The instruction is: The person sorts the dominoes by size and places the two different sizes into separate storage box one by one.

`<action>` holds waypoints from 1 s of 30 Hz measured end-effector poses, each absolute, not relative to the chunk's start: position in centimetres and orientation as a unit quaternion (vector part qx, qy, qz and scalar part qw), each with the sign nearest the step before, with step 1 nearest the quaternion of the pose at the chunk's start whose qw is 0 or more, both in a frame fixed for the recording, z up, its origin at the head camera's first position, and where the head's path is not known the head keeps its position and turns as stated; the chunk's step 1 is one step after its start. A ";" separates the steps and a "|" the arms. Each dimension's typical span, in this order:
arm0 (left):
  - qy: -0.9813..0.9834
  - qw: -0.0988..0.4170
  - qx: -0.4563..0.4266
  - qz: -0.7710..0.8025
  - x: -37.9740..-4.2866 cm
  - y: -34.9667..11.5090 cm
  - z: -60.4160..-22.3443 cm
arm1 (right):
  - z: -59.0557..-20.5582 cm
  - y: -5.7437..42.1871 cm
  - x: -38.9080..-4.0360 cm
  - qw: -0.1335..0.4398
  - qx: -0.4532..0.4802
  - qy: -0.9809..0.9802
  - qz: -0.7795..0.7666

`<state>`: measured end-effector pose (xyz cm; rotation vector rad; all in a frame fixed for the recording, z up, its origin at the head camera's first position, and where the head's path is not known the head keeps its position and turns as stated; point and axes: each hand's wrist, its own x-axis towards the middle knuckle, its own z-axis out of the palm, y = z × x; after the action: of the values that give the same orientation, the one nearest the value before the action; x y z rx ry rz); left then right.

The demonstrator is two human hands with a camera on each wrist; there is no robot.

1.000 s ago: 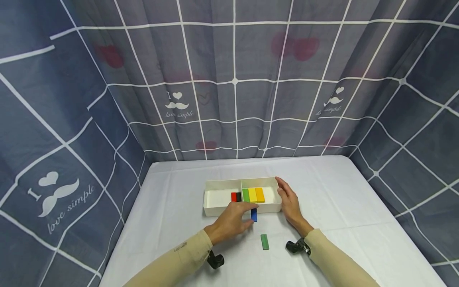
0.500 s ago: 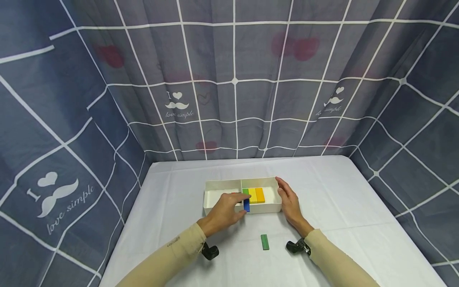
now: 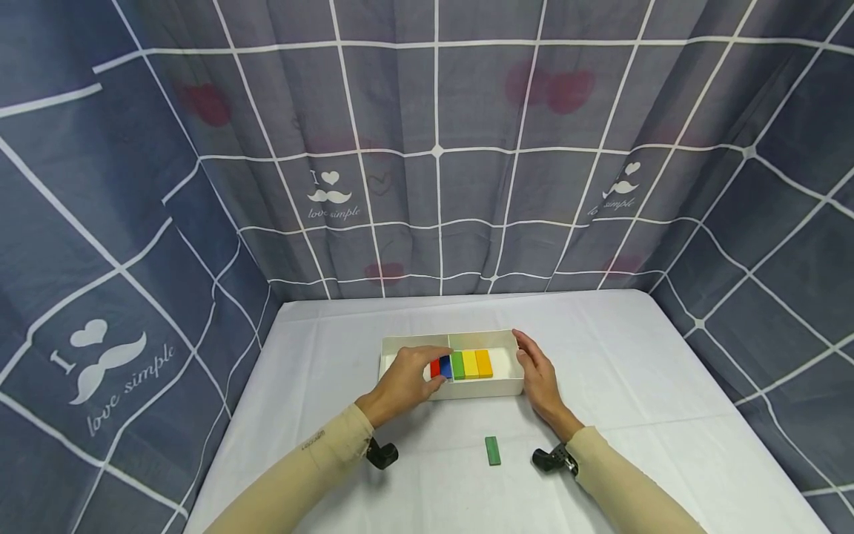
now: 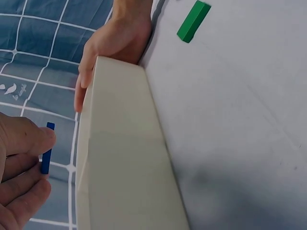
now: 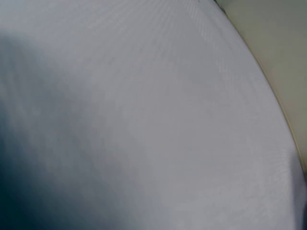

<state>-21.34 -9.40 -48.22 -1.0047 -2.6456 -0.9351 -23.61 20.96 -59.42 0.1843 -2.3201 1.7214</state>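
My left hand (image 3: 403, 378) pinches a blue block (image 3: 445, 367) between thumb and fingers, over the divider side of the white box's (image 3: 474, 389) left compartment. In the left wrist view the blue block (image 4: 47, 148) stands on its narrow edge, above the box rim. A red block (image 3: 435, 368) shows beside it, partly covered by the fingers. A green block (image 3: 457, 365), a yellow block (image 3: 470, 364) and an orange-yellow block (image 3: 484, 363) lie side by side in the right compartment. My right hand (image 3: 542, 382) rests against the box's right end, fingers fairly straight along it.
A dark green block (image 3: 492, 450) lies by itself on the white tablecloth (image 3: 600, 348), in front of the box. Checked curtains (image 3: 400, 185) rise behind the table and at both sides. The right wrist view shows mostly cloth and a bit of box wall (image 5: 273, 52).
My left hand has carried the blue block from in front of the box, left and away from me, to the left compartment, where it now hides the black block. The right hand stays put.
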 end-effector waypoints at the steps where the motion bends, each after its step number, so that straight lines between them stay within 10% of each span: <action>1: -0.885 0.081 -0.334 -0.313 -21.4 -9.5 -48.2 | -59.4 21.0 -23.6 0.122 0.064 -0.796 0.590; 30: -0.895 0.092 -0.313 -0.304 -23.4 -11.5 -48.1 | -59.2 20.9 -23.6 0.117 0.057 -0.799 0.588</action>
<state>-23.40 -11.47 -48.08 -0.9309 -2.6584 -0.9024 -23.57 20.92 -59.23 0.1659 -2.3379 1.7210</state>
